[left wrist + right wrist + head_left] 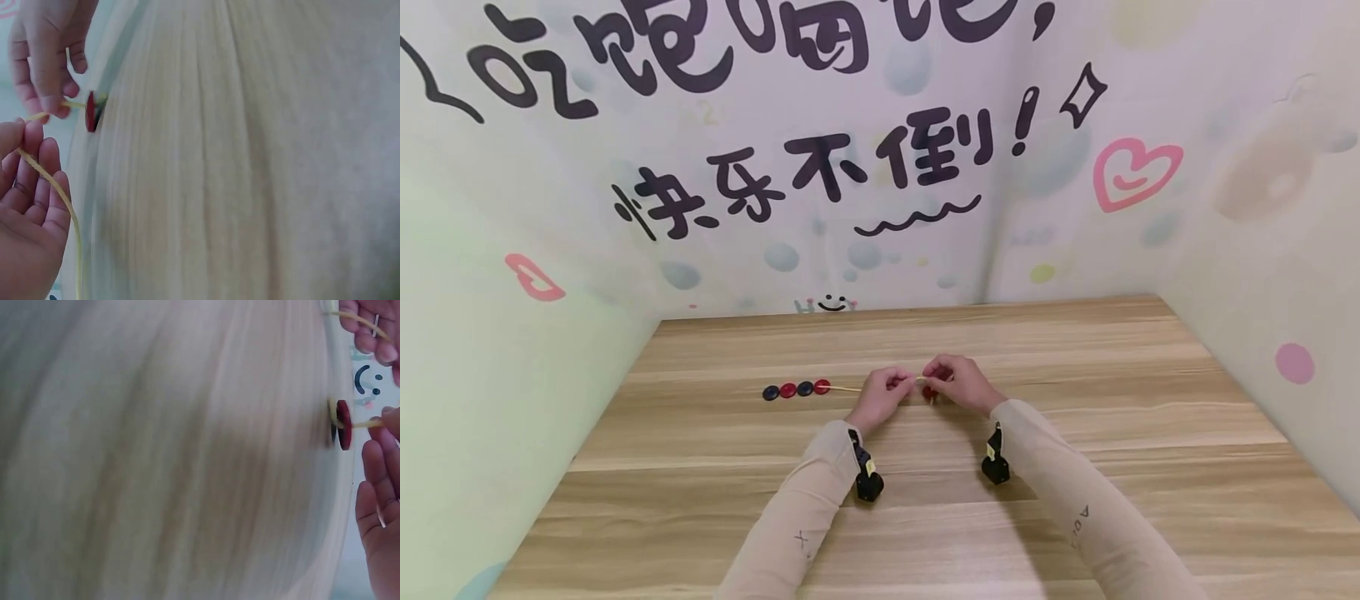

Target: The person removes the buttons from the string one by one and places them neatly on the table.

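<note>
A thin yellow string runs through both hands above the wooden table. My left hand pinches it between thumb and fingertips, and a length trails left to the table. Just to the right, my right hand pinches the same string, thumb against forefinger. Below those right fingertips a red button-like disc stands on edge on the string, close over the tabletop. A dark disc shows right behind it, with a bit of string beside it. The other fingers of both hands are loosely bent.
Left of the hands, several red and dark blue discs lie in a row, and the string's far end reaches the rightmost red disc. The wood-grain table meets a printed wall cloth at the back. Black cameras hang from both wrists.
</note>
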{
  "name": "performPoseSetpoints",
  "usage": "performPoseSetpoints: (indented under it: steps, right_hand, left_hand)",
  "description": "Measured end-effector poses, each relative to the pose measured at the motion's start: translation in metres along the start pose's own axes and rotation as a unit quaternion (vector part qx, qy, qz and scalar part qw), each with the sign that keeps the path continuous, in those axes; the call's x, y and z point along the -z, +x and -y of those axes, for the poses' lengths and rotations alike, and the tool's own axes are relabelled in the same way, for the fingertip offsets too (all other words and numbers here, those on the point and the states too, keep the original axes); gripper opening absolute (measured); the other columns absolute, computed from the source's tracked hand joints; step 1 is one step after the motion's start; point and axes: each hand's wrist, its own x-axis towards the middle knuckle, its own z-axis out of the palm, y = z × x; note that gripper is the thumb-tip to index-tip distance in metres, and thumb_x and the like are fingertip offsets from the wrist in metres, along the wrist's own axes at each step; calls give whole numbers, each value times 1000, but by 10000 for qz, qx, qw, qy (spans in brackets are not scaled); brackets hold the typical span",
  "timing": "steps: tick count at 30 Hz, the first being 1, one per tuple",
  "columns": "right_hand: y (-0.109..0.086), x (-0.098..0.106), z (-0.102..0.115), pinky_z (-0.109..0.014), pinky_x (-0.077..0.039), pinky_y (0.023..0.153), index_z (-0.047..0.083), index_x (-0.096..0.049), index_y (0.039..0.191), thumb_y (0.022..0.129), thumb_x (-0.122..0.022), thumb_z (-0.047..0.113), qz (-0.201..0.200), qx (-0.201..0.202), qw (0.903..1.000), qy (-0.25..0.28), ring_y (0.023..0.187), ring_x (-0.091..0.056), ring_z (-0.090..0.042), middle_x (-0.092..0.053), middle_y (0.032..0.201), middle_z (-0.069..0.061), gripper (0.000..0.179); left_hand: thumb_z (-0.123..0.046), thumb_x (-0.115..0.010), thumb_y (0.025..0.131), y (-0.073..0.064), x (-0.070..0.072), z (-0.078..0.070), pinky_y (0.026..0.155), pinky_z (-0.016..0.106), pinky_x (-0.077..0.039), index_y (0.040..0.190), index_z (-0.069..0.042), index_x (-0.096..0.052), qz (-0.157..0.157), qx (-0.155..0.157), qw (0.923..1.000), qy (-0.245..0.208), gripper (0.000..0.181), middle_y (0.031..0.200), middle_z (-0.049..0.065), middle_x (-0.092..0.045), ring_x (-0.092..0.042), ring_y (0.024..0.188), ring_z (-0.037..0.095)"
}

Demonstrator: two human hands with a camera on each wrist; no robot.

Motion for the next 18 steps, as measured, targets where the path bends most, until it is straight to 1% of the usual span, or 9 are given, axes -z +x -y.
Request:
performPoseSetpoints:
  steps: [2, 5, 8, 11, 14, 18]
  right_hand:
    - [0, -2, -1, -23, -46, 60, 2, -61, 87, 83, -60, 4, 111, -60, 9999, -81, 71, -55, -13, -62, 79, -5, 5]
    - [1, -5, -3, -22, -45, 59, 0, -61, 85, 82, -60, 3, 312, -16, 9994, -174, 69, -54, -11, -62, 77, -5, 4]
    - [2, -7, -4, -22, -44, 57, 1, -61, 84, 83, -60, 3, 400, -23, 9990, -207, 66, -53, -10, -63, 76, -5, 3]
    - [2, -7, -4, -22, -43, 55, 2, -61, 84, 84, -59, 5, 362, -124, 9990, -220, 64, -51, -10, -61, 75, -4, 4]
    - [3, -7, -4, -23, -42, 54, 2, -60, 84, 85, -58, 6, 283, -188, 9993, -172, 62, -50, -11, -61, 75, -5, 4]
    - [2, -6, -1, -23, -43, 54, 2, -59, 85, 86, -57, 5, 203, -149, 9996, -107, 62, -51, -12, -61, 76, -7, 4]
  left_hand:
    - [-10, -55, 87, -1, 1, -1, 61, 19, -43, 89, 5, -63, -9, -29, 10000, 13, 17, 78, 14, -63, -50, 65, 6]
    - [-10, -56, 87, -1, 2, -2, 61, 19, -43, 89, 4, -64, -36, -54, 10000, 2, 16, 78, 10, -63, -50, 66, 5]
    - [-9, -57, 86, -3, 3, -3, 62, 19, -43, 89, 4, -64, -90, -70, 9999, 6, 14, 78, 10, -63, -50, 67, 6]
    - [-8, -57, 86, -4, 4, -2, 62, 19, -43, 88, 4, -64, -115, -80, 9999, 61, 14, 78, 11, -62, -50, 67, 7]
    - [-8, -58, 85, -5, 6, 0, 61, 18, -44, 91, 5, -63, -80, -2, 9999, 121, 15, 81, 12, -63, -53, 69, 11]
    - [-11, -60, 84, -5, 6, -1, 71, 24, -47, 100, 5, -61, -27, 156, 9997, 170, 22, 93, 14, -63, -58, 83, 20]
